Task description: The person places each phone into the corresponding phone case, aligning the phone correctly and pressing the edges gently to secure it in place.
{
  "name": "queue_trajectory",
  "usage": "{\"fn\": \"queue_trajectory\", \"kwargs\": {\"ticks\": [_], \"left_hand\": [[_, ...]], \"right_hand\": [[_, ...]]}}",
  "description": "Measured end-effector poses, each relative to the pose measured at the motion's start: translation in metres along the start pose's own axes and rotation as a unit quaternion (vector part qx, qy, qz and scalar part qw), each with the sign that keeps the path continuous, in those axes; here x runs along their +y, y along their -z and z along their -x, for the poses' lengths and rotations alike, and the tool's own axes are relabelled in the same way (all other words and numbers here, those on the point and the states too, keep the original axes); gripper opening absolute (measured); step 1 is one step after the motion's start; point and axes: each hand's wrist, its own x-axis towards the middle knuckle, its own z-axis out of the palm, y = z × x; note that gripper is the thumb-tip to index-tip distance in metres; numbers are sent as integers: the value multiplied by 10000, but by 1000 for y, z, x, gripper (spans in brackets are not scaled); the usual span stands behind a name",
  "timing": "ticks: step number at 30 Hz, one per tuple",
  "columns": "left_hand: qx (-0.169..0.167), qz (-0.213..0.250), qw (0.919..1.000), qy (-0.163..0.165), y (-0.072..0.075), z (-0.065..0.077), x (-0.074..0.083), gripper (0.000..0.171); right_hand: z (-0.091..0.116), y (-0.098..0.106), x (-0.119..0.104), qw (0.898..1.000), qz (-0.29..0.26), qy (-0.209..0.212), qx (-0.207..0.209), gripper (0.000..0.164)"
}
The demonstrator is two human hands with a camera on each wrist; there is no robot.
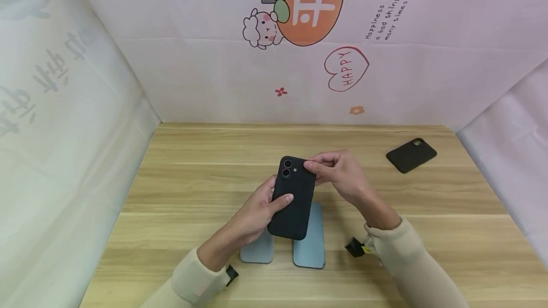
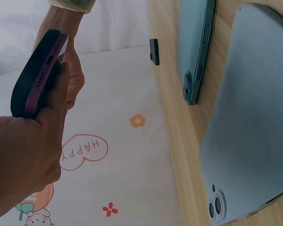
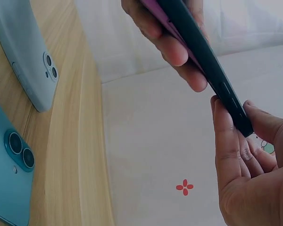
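Note:
A smartphone in a black case [image 1: 295, 210] is held above the table, its back and two camera lenses facing up. A purple edge of the phone shows inside the case in both wrist views. My left hand [image 1: 258, 208] grips it by its left side, thumb across the back and fingers underneath. At the top right corner my right hand [image 1: 340, 172] pinches it between thumb and fingers. Beneath lie a pale grey-blue phone [image 1: 258, 250] and a teal phone [image 1: 311, 244], partly covered by the held phone in the head view.
Another black phone case [image 1: 417, 156] lies at the back right of the wooden table [image 1: 201, 156], its camera opening toward the back. White printed cloth [image 1: 214, 80] hangs behind and at both sides. A small black device is strapped at each wrist.

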Motion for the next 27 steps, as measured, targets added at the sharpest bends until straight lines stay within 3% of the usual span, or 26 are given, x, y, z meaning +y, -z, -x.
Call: {"fn": "queue_trajectory", "kwargs": {"ticks": [5,8,12,14,22,27], "left_hand": [[-107,-184,9998,55,5,0,3,46],[31,-751,9972,4,10,2,4,43],[374,-1652,9855,-56,15,2,6,36],[457,-1799,9826,-111,17,3,7,33],[374,-1534,9865,-441,18,1,9,32],[786,-1309,9870,-494,19,1,12,32]], "right_hand": [[0,-2,-3,10000,91,40,-12,20],[0,-3,-5,9998,216,14,-19,20],[1,-4,-8,9990,441,-1,-8,20],[2,-5,-9,9988,487,0,18,20],[6,-10,-9,9987,423,26,296,23],[8,-17,-5,9993,261,-26,260,21]]}}
